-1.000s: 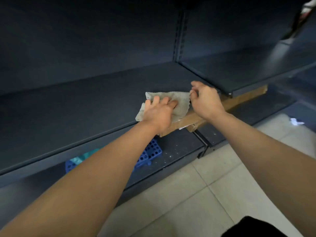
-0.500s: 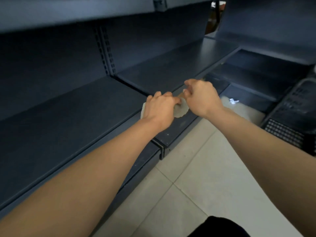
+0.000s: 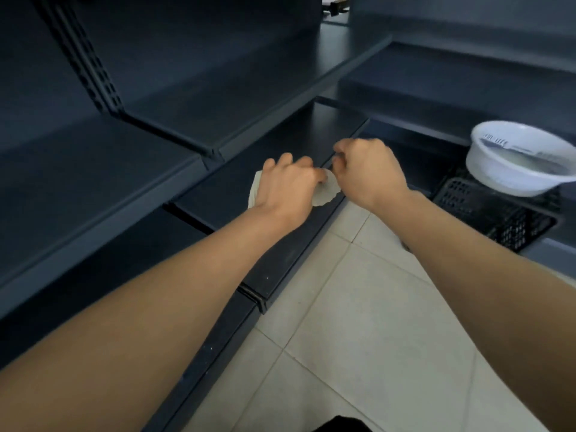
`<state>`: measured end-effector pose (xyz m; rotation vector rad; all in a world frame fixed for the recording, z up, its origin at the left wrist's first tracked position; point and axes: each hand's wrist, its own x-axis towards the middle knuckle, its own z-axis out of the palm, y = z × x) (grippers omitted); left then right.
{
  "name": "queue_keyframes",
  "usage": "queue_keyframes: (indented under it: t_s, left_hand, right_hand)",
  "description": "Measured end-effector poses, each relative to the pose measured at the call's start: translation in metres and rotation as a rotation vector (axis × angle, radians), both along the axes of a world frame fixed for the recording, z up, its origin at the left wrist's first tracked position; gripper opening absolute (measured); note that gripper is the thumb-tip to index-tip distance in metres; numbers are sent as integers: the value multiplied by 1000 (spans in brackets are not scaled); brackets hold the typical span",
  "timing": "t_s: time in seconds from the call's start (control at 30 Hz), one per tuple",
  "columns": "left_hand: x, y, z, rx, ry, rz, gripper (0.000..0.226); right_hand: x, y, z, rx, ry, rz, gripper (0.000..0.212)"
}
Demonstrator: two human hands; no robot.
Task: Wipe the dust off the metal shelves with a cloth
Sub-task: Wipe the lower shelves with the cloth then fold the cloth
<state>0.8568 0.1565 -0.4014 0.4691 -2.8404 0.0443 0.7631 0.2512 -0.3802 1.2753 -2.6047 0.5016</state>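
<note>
A pale cloth (image 3: 326,193) is bunched between both hands, mostly hidden under them, above the front edge of the low dark metal shelf (image 3: 280,157). My left hand (image 3: 288,187) grips its left part, knuckles up. My right hand (image 3: 367,171) is closed on the cloth's right edge, fingers curled. A higher dark metal shelf (image 3: 78,182) runs along the left, with another (image 3: 224,98) beyond the slotted upright.
A white plastic basin (image 3: 517,157) with water sits on a black perforated crate (image 3: 486,210) at the right. More dark shelving (image 3: 452,79) stands behind it. Pale floor tiles (image 3: 358,322) fill the lower middle.
The view has swung to the right and both hands moved with the cloth off the upper shelf toward the low shelf. The basin and crate came into view; the wooden board and blue crate left it.
</note>
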Motion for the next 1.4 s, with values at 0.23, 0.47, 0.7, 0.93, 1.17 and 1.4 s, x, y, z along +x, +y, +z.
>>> queue_keyframes:
  t_s: [0.23,0.47,0.7,0.93,1.17,1.4]
  left_hand:
    - [1,9,141,-92,21,2,54]
    - [21,28,281,-160,101,-12,58]
    - [53,47,393,-238,186,-35,55]
    - [59,63,462,-326,245,-78,52]
    - [23,88,511,-398,339,-124,54]
    - [-25,106,536,-443,402,-174,56]
  right_hand:
    - [0,16,142,30,135,44,26]
    - [23,43,293,-30,253,55,31]
    - [61,70,399,-49,361,-1,28]
    - [69,88,459,-44,459,-64,28]
    - [36,116,505,-79,528,-122,28]
    - [-5,139,531,-83,563,-149,28]
